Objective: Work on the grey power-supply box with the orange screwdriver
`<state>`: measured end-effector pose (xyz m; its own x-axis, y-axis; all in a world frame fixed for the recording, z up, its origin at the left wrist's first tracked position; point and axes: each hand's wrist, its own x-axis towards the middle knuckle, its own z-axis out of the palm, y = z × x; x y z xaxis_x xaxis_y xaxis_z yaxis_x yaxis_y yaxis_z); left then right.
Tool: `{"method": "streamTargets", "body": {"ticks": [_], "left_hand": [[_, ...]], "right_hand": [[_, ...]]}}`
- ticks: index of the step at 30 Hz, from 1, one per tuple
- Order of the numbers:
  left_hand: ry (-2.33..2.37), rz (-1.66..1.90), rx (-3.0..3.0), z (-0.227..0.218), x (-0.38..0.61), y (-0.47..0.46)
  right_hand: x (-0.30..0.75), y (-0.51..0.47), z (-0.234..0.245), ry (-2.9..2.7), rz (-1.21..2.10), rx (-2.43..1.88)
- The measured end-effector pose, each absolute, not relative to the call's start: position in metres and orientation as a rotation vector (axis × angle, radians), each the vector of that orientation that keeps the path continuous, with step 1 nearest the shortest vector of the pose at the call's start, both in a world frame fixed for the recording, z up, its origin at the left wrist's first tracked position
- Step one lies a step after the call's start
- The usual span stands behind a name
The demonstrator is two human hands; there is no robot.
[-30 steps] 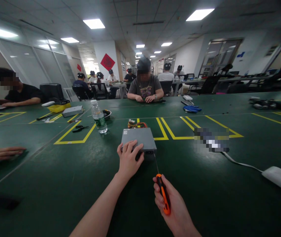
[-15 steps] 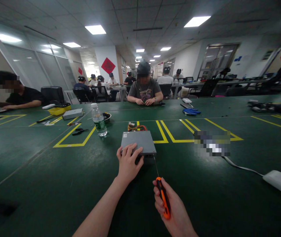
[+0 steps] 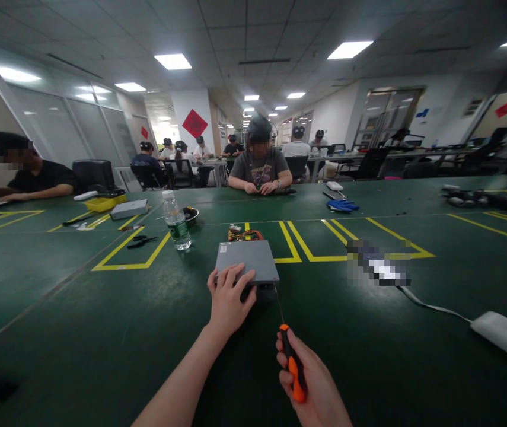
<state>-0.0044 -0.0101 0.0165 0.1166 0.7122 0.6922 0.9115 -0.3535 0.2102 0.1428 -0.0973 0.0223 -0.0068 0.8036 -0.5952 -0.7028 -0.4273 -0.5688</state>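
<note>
A flat grey metal computer power supply (image 3: pixel 253 258) lies on the green table in front of me, its bundle of coloured wires (image 3: pixel 245 235) sticking out at the far side. My left hand (image 3: pixel 230 296) grips its near left part, fingers spread over the top and the thumb down by the near side. In my right hand (image 3: pixel 304 370) is a screwdriver (image 3: pixel 295 373) with an orange and black handle. Its thin shaft points forward, the tip at the near right corner of the power supply. Whether the tip sits in a screw is too small to tell.
A water bottle (image 3: pixel 177 222) stands left of the power supply, beside a metal bowl (image 3: pixel 190 216). Black pliers (image 3: pixel 141 241) lie farther left. At right are a blurred-out device (image 3: pixel 380 264), its cable and a white block (image 3: pixel 504 337). A person (image 3: pixel 260 163) sits opposite.
The view has shifted slightly, so everything sits a little lower and to the left. The fingers of my right hand have moved slightly on the screwdriver handle. The left hand keeps its place.
</note>
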Motion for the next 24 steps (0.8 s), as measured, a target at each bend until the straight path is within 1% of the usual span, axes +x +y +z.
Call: {"method": "streamTargets", "body": {"ticks": [12, 17, 24], "left_hand": [[-1.599, -1.074, -2.137, 0.0138, -0.0054, -0.0089], [-1.604, -1.061, -2.127, 0.0136, -0.0049, -0.0084], [-1.584, -1.06, -2.128, 0.0144, -0.0053, -0.0085]], "right_hand": [[0.1364, -0.0962, 0.0273, 0.013, 1.75, -0.966], [0.1352, -0.0956, 0.0286, 0.098, 1.838, -0.882], [0.1359, -0.0988, 0.0197, -0.038, 1.723, -0.976]]}}
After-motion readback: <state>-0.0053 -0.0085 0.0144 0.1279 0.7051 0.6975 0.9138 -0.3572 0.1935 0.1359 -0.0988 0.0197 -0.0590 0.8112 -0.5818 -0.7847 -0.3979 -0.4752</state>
